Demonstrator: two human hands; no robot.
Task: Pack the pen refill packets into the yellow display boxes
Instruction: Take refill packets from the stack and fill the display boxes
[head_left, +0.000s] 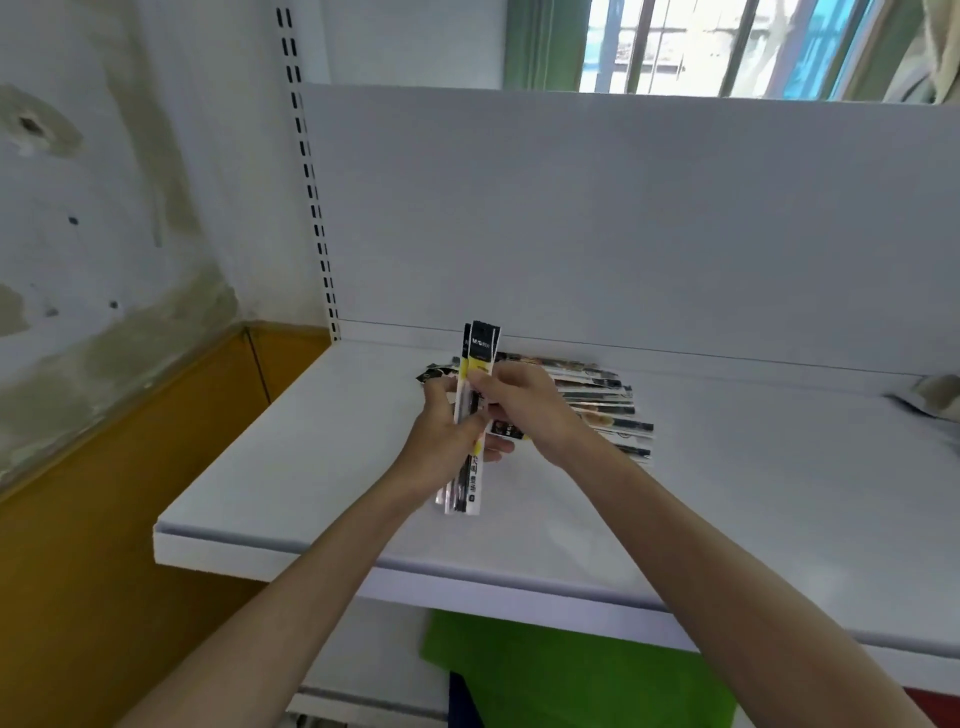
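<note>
Together, left hand (441, 441) and right hand (524, 410) fingers (491, 382) pinch upright packets (480, 353).

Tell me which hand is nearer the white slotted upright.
Left. The left hand sits right of the white slotted upright; the right hand lies further right, past the held refill packets.

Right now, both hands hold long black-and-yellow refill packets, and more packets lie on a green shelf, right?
No: the head view shows the flat shelf is white, not green. The left hand and right hand do hold long black-and-yellow refill packets, with more packets lying on it.
</note>
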